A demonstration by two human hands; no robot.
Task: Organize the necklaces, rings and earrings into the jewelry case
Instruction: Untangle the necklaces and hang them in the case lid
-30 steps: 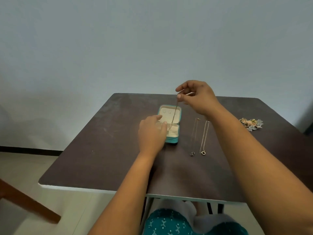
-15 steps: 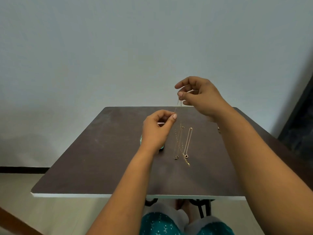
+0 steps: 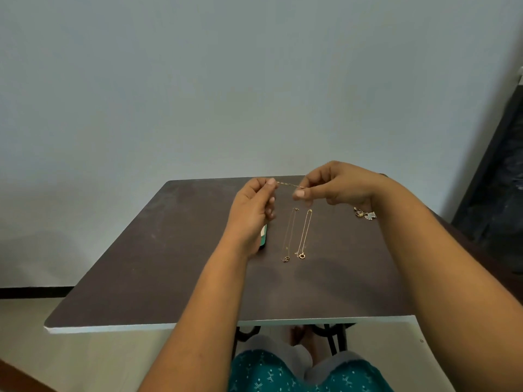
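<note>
A thin gold necklace (image 3: 287, 184) is stretched between my two hands above the table. My left hand (image 3: 253, 210) pinches its left end and my right hand (image 3: 336, 185) pinches its right end. Two more gold necklaces lie side by side on the brown table (image 3: 169, 250): one (image 3: 289, 236) on the left and one (image 3: 305, 234) on the right, pendants toward me. The teal jewelry case (image 3: 263, 236) is almost wholly hidden behind my left hand; only a sliver of its edge shows. A small heap of earrings and rings (image 3: 365, 214) lies behind my right wrist.
The table's white front edge (image 3: 254, 325) runs across the lower view, with black metal legs and my knees below it. A plain wall stands behind the table. A dark frame or doorway (image 3: 498, 171) rises at the far right.
My left hand rose from the case and took the chain's lower end. The chain went from hanging below my right hand to a short horizontal stretch between both hands. The camera view shifted too.
</note>
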